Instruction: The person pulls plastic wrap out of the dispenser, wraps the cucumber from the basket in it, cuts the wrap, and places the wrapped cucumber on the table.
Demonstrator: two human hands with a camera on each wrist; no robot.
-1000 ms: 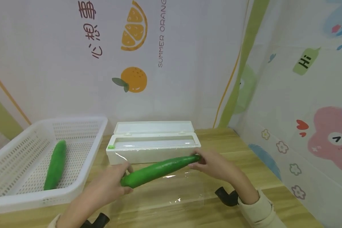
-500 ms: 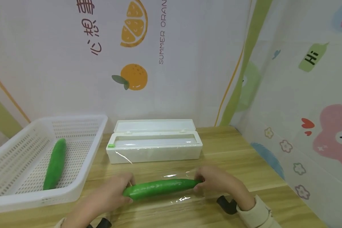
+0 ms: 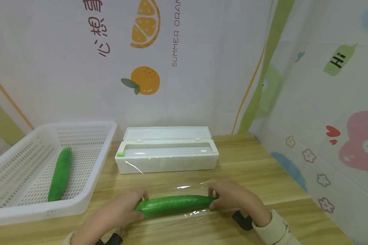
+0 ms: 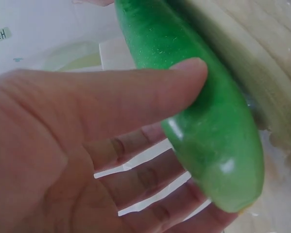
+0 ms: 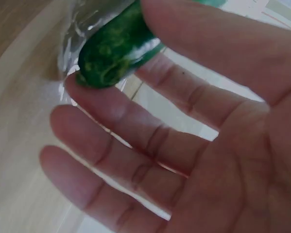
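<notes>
A long green cucumber lies sideways on clear plastic wrap spread over the wooden table. My left hand holds its thick end; in the left wrist view the thumb presses the near side of the cucumber and the fingers reach behind it. At the narrow end, my right hand pinches the cucumber between thumb and fingers. The right wrist view shows the dark tip of the cucumber with wrinkled film beside it. Behind both hands stands a white wrap dispenser box, its lid raised.
A white perforated basket stands at the left, holding another cucumber. A small green slider sits on the dispenser's left front edge. Printed cloth hangs behind the table and along its right side.
Both hands have lowered the cucumber toward me and down onto the wrap, turning it from slanted to nearly level. In the last half second it has moved little.
</notes>
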